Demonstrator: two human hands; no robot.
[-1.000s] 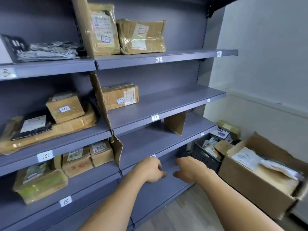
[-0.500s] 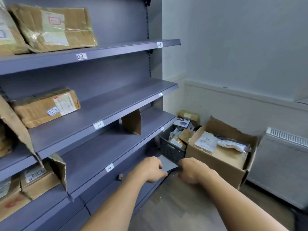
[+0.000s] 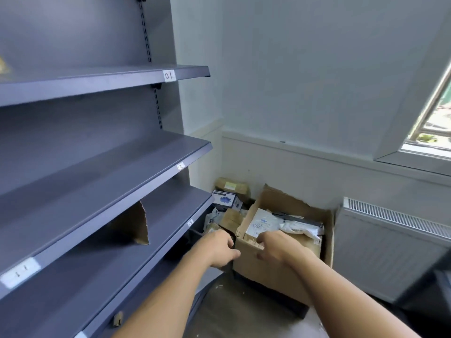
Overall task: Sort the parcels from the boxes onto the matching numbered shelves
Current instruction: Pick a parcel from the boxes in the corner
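Note:
An open cardboard box (image 3: 280, 269) stands on the floor in the corner, right of the grey shelving (image 3: 97, 172). Inside it lie a white labelled parcel (image 3: 262, 222) and a white plastic mailer (image 3: 300, 229). My left hand (image 3: 219, 248) hovers at the box's near left corner, fingers loosely curled, holding nothing. My right hand (image 3: 275, 250) is at the box's front rim, fingers bent down over the edge; no parcel is in it. Left of the box, a dark crate (image 3: 195, 234) holds several small parcels, with a blue-and-white carton (image 3: 224, 198) on top.
Shelf labels read 01 (image 3: 169, 75) and 11 (image 3: 20, 272). A cardboard divider (image 3: 133, 223) stands on the lower shelf. A brown parcel (image 3: 231, 187) lies in the corner behind the crate. A white radiator (image 3: 390, 240) stands right of the box, under a window (image 3: 434, 118).
My view has swung right, away from the filled shelves toward the corner. Both hands have travelled forward and right from the lower shelf edge to the cardboard box's front rim.

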